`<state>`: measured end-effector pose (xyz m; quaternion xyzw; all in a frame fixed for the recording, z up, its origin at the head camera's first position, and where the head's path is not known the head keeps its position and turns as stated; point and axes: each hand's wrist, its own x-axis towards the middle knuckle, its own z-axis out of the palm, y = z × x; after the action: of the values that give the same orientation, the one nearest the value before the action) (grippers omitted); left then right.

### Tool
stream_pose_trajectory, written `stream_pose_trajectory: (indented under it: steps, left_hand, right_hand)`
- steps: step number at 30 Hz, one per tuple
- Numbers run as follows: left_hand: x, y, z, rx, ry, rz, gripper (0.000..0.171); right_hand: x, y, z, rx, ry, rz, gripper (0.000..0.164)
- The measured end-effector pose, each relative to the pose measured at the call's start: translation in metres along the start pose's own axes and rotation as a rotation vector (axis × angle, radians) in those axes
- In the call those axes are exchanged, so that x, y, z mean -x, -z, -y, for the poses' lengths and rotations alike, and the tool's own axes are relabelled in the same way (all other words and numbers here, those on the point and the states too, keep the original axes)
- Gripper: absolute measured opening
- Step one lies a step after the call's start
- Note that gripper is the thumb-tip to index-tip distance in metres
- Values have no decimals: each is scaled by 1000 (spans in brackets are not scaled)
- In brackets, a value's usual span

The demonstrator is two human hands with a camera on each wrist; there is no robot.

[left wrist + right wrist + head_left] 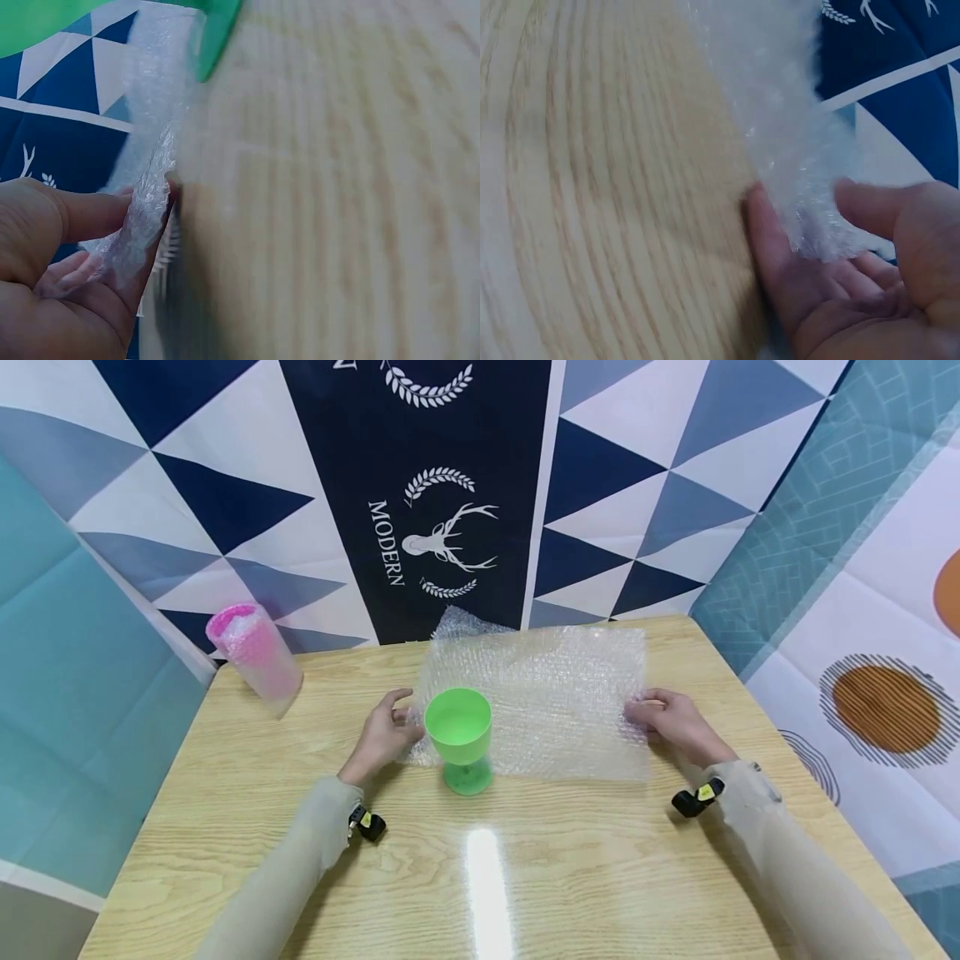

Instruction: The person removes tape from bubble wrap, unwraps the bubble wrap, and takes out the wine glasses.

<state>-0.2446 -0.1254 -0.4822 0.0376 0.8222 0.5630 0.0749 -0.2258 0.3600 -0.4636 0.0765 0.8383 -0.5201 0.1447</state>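
A sheet of bubble wrap [555, 702] is spread on the wooden table, behind a green plastic goblet [459, 727]. The goblet stands upright at the sheet's front left part. My left hand [388, 731] pinches the sheet's left edge between thumb and fingers, just left of the goblet. On the opposite side my right hand [671, 722] grips the right edge. In the left wrist view the thumb [94, 217] presses on the crinkled film. The right wrist view has the film's corner [817, 232] between thumb and fingers.
A pink cup wrapped in bubble wrap [255, 647] stands at the table's back left. Another piece of bubble wrap [465, 622] sticks up behind the sheet, by the patterned wall cloth [450, 468]. Bare wooden tabletop [600, 877] lies in front.
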Motion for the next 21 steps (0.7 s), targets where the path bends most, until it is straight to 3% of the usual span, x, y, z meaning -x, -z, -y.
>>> stream_pose_trajectory:
  steps: [4,8,14,21]
  left_hand:
    - [1,-2,1,-6,30,-1,76]
    - [0,-1,-1,-20,44,21,75]
    - [-2,-1,1,-41,63,79,69]
    - [-1,0,2,-89,70,63,64]
  right_hand:
    - [6,3,-1,-38,-34,124,61]
    - [8,4,-5,-89,-46,197,56]
    - [6,3,-9,-113,-60,188,53]
    - [7,7,-10,-114,-82,132,43]
